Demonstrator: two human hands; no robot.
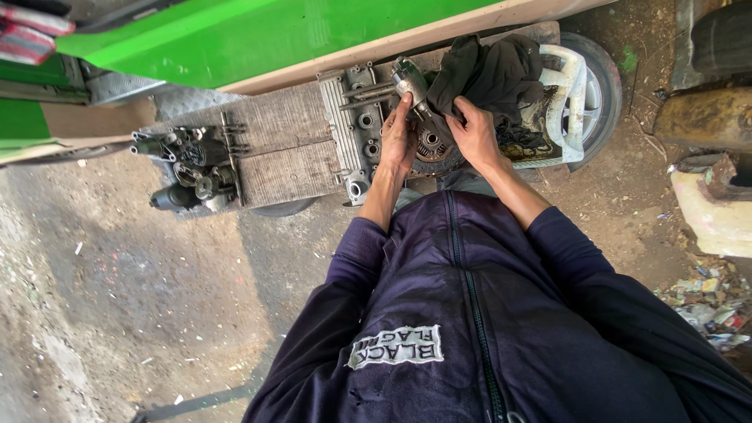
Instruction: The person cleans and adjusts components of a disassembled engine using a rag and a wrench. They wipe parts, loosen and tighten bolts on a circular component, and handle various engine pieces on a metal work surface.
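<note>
Under the left hand [398, 139] lies an engine block [356, 129], its fingers gripping a metal tool [410, 81]; the right hand [474, 135] grasps a black rag [489, 70], clutch disc [432, 147] between them, not yet freed.

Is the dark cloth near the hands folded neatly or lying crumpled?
Crumpled. The dark cloth lies in a loose, bunched heap with irregular folds on the wooden board, just beyond the right hand.
</note>
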